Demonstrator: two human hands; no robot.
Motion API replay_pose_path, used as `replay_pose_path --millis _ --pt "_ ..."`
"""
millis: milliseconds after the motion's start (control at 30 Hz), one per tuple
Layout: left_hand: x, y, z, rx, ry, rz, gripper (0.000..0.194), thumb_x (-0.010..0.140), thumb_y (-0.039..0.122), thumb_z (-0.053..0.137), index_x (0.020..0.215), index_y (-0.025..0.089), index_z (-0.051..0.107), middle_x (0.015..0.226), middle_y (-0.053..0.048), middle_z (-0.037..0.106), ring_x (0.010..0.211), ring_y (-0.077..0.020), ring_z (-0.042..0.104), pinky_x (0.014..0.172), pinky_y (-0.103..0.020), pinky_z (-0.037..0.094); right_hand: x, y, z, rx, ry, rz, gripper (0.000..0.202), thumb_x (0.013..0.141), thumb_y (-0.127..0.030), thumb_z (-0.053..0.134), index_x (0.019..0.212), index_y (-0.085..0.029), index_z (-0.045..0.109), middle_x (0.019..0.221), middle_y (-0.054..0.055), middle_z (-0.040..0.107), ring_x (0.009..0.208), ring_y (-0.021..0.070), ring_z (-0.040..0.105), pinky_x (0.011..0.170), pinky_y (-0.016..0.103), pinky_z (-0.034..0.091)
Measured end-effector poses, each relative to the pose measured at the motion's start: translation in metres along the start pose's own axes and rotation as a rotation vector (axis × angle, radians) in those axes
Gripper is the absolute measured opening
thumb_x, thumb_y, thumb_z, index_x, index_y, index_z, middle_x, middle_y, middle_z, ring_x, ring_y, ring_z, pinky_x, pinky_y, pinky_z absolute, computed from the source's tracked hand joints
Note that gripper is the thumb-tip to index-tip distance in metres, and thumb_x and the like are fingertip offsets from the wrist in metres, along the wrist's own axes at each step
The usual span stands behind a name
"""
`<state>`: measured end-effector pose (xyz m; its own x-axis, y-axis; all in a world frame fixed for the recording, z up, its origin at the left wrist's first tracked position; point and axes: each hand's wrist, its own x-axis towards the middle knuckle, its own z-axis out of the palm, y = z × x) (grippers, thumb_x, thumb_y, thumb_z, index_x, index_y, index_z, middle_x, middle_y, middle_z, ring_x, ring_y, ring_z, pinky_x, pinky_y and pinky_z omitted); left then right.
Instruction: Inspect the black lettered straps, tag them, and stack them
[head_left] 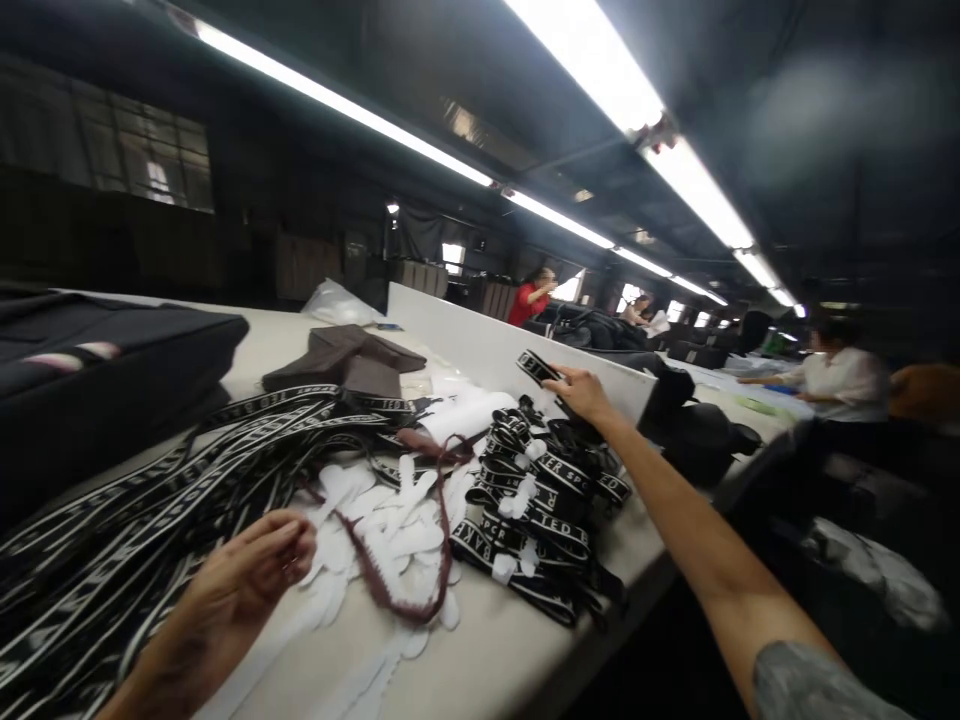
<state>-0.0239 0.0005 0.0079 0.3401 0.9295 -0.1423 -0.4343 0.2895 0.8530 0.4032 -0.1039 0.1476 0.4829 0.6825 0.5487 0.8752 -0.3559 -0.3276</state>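
My right hand [581, 392] pinches a folded black strap [537, 368] with white lettering, above the far end of a pile. That pile [536, 500] holds several black lettered strap bundles, some with small white pieces on them. My left hand [259, 560] has its fingers curled together beside the white pieces; whether something small is between them is hidden. Long loose lettered straps [172, 520] spread across the left. Flat white pieces [405, 520] lie in the middle, with a maroon cord [367, 575] looped over them.
A dark bag [112, 370] stands at the left edge of the table [457, 670]. Dark brown folded fabric [345, 360] and a clear plastic bag [341, 303] lie farther back. A low white partition [480, 335] runs behind the bundles. Several people are at tables beyond.
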Motion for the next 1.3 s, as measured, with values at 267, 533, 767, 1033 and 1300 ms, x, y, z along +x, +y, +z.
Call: replay_pose_path --millis 267,533,767,1033,1300 --pt "0.01 0.002 -0.01 0.19 0.086 0.215 0.046 0.057 0.041 0.08 0.087 0.011 0.061 0.072 -0.003 0.062 0.061 -0.009 0.054 0.057 -0.018 0.046 -0.019 -0.018 0.07 -0.109 0.152 -0.219 0.026 0.09 -0.016 0.053 0.102 -0.015 0.075 0.117 0.017 0.066 0.114 0.0311 0.056 0.1 0.044 0.043" --pt "0.025 -0.013 -0.021 0.375 0.23 0.419 0.035 0.066 0.038 0.065 0.09 0.014 0.059 0.072 -0.003 0.064 0.059 -0.0133 0.056 0.055 -0.023 0.044 -0.063 -0.197 0.169 0.159 -0.352 -0.552 0.018 0.092 -0.025 0.061 0.103 -0.027 0.075 0.107 0.001 0.072 0.094 0.0173 0.068 0.086 0.026 0.05" --pt "0.034 -0.021 -0.03 0.424 0.261 0.501 0.032 0.073 0.039 0.064 0.093 0.015 0.059 0.08 -0.005 0.066 0.065 -0.0159 0.061 0.058 -0.026 0.049 -0.043 -0.254 0.249 0.033 -0.26 -0.488 0.018 0.088 -0.016 0.06 0.103 -0.016 0.07 0.108 0.011 0.069 0.091 0.0226 0.069 0.077 0.027 0.049" --pt "0.025 -0.002 -0.029 0.446 0.41 0.701 0.032 0.079 0.036 0.066 0.103 0.016 0.06 0.108 -0.011 0.063 0.095 -0.0221 0.064 0.091 -0.036 0.052 -0.015 -0.259 0.196 0.192 -0.007 -0.547 0.039 0.097 -0.01 0.036 0.119 -0.018 0.068 0.118 0.012 0.068 0.104 0.0218 0.066 0.088 0.029 0.05" --pt "0.017 -0.001 -0.023 0.574 0.009 0.578 0.054 0.081 0.047 0.072 0.127 0.02 0.062 0.118 -0.01 0.067 0.117 -0.0263 0.06 0.1 -0.037 0.047 -0.011 -0.271 0.117 0.751 0.24 -0.791 0.027 0.089 -0.011 0.048 0.099 -0.019 0.072 0.105 0.006 0.071 0.1 0.0183 0.066 0.094 0.028 0.052"
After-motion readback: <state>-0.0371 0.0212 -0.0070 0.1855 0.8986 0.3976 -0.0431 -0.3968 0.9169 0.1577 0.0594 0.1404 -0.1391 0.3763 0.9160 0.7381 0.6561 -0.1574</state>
